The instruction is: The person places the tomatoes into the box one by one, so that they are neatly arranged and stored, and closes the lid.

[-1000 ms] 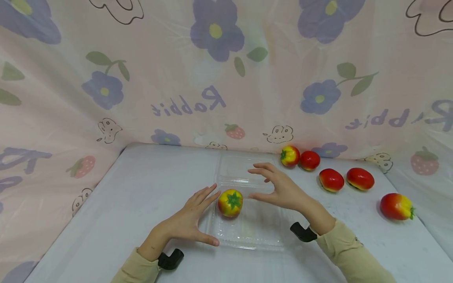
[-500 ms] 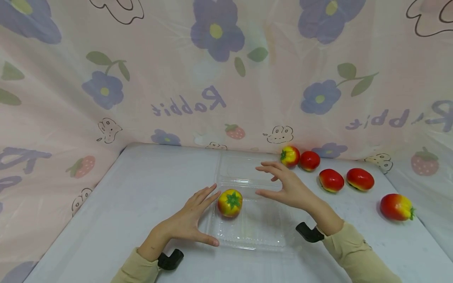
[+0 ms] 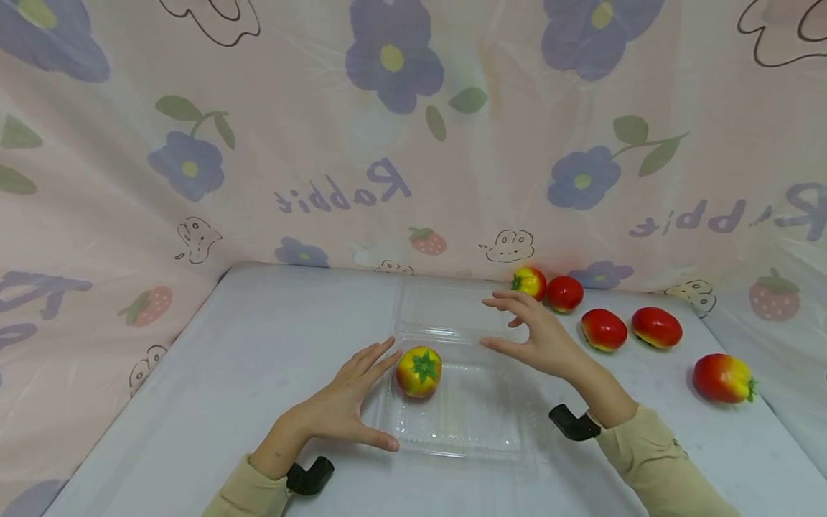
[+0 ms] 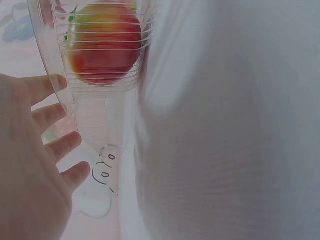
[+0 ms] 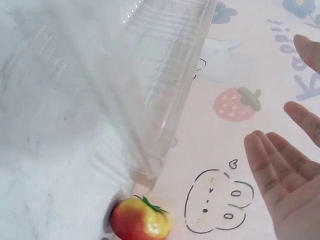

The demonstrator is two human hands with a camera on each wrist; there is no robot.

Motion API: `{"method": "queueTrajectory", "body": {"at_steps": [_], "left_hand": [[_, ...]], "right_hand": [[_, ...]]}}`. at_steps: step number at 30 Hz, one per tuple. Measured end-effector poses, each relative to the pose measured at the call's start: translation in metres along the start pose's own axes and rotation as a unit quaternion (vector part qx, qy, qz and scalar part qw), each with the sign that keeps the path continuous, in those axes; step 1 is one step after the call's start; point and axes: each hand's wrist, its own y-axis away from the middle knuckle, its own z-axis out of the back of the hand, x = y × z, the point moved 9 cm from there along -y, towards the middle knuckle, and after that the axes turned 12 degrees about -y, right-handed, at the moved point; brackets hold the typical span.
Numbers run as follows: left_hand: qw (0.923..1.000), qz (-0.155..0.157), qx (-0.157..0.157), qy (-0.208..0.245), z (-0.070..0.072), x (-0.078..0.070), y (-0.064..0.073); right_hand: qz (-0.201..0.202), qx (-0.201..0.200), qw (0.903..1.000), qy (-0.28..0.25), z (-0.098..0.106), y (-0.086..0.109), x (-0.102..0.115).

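**L hand (image 3: 342,411) & R hand (image 3: 535,337) held spread, 1 fruit (image 3: 418,372) in clear box (image 3: 461,409) btwn them**

L hand is stretched in from near L, back of hand turned up. Fingers are extended fwd & to R; thumb is pointed R, tip by the box's near L corner, w/ a wide gap left btwn thumb & fingers. Nothing is gripped. Fingertips are seen at the clear rim in the L wrist view; actual contact can't be confirmed.

R hand is reached in diagonally from near R, forearm angled fwd-L. Fingers are pointed L & slightly bent, thumb held well apart below them, so a wide C is formed. Nothing is held; hand is kept clear of the boxed fruit, w/ box's R side nearby.

The fruit (red-yellow, green calyx up) is set in the box's near half, far L part, just beside L fingertips. Clear lid (image 3: 439,310) is laid back beyond, fully open.

Five more are scattered on R side of white table (image 3: 213,409): yellow-red one (image 3: 531,280) partly hidden by R hand, small red one (image 3: 565,294) just beside it, two red ovals (image 3: 604,330) nearer, stemmed one (image 3: 723,378) far R. Beige sleeves (image 3: 665,459) & black wrist mounts (image 3: 573,422) are worn on both arms.
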Motion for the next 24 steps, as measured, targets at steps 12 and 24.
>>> {"method": "queueTrajectory", "body": {"at_steps": [12,24], "left_hand": [[1.0000,0.002,0.000,-0.002,0.001,-0.001,0.000],[1.0000,0.001,-0.001,0.004,0.001,0.000,0.000]], "right_hand": [[-0.036,-0.040,0.9985,-0.012,0.015,0.000,-0.029],[-0.073,-0.062,0.9954,-0.006,0.022,0.000,-0.051]]}}
